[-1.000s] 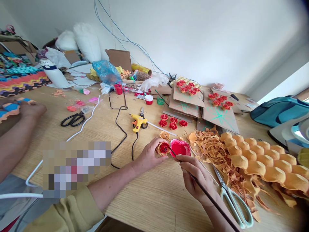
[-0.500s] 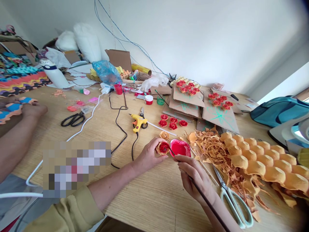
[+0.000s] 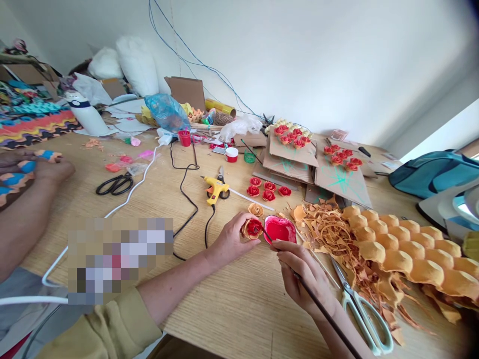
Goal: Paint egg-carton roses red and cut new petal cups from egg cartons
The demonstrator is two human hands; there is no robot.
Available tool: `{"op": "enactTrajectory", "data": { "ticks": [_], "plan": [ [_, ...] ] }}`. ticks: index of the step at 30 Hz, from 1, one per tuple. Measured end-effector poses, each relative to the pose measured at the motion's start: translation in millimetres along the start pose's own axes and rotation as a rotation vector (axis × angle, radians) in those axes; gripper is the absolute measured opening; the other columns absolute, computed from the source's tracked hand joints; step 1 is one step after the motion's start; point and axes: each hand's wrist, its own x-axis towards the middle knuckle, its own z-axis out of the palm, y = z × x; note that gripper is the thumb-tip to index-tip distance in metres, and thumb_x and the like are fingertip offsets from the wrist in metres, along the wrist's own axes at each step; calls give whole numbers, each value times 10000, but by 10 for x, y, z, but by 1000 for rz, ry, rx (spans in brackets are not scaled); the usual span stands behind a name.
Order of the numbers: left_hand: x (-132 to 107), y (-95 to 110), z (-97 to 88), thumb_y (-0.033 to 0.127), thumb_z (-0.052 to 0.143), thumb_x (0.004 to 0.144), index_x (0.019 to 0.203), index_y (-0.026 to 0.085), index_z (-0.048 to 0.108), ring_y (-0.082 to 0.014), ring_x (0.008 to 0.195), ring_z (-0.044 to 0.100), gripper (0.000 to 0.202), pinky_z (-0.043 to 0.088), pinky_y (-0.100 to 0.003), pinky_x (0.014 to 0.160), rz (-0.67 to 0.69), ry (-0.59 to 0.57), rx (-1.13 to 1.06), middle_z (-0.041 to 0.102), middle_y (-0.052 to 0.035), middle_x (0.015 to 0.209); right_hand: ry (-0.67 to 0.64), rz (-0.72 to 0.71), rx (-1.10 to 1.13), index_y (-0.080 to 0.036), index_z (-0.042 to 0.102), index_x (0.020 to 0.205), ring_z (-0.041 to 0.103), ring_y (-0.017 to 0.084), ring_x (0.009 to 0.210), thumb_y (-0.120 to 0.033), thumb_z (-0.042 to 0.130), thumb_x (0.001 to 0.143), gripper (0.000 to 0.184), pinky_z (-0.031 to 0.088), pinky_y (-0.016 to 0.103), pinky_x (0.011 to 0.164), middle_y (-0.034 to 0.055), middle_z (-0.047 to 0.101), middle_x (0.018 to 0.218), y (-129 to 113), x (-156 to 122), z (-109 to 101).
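**Head view: a small paper rose pinched in the left hand, a thin brush touching its centre**

The left hand [image 3: 228,242] holds a paper rose [image 3: 253,228] by its orange outer petals, with the fingers closed lightly round its side. The rose sits low over the wooden table [image 3: 232,309], just beside a red paint dish [image 3: 280,229]. The right hand [image 3: 303,276] is closed pen-fashion round a long dark brush [image 3: 322,311], whose tip rests on the rose's red centre. The rose looks light, thin and easily crushed. Its centre looks wet, so the dry outer edge or base seems the safest hold. White-handled scissors [image 3: 362,311] and an orange egg tray [image 3: 407,249] lie to the right.
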Motion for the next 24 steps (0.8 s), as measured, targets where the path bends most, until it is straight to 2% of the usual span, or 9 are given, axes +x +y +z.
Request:
{"op": "enactTrajectory", "data": {
  "ticks": [6, 13, 19, 24],
  "plan": [
    [13, 1, -2, 174, 769, 818, 1178, 200, 598, -233, 1076, 654, 400, 507, -335, 953, 38, -3, 7, 686, -64, 1120, -70, 34, 26, -205, 566, 1190, 745, 180, 956, -3, 471, 963, 318, 609, 278, 815, 127, 740, 1127, -1, 14, 43],
    [18, 14, -12, 169, 811, 772, 1137, 207, 608, -231, 1032, 662, 419, 517, -334, 942, -4, 16, 4, 697, -55, 1092, -14, 12, -21, -191, 565, 1199, 720, 181, 988, -3, 510, 959, 311, 592, 279, 830, 133, 721, 1150, 57, -45, 10],
    [13, 16, -5, 133, 814, 738, 1139, 210, 595, -228, 1031, 685, 463, 528, -331, 945, -84, 32, -24, 717, -53, 1123, 45, 143, -27, -205, 557, 1153, 725, 183, 917, -71, 516, 996, 210, 596, 290, 783, 96, 718, 1033, 100, -15, 5],
    [37, -25, -6, 155, 815, 732, 1160, 194, 594, -249, 1070, 688, 484, 525, -367, 985, -167, 42, -102, 714, -79, 1176, 77, 192, -128, -220, 582, 1112, 734, 202, 858, -157, 528, 1024, 122, 599, 315, 757, 67, 721, 952, 153, 19, 9]
  ]
}}
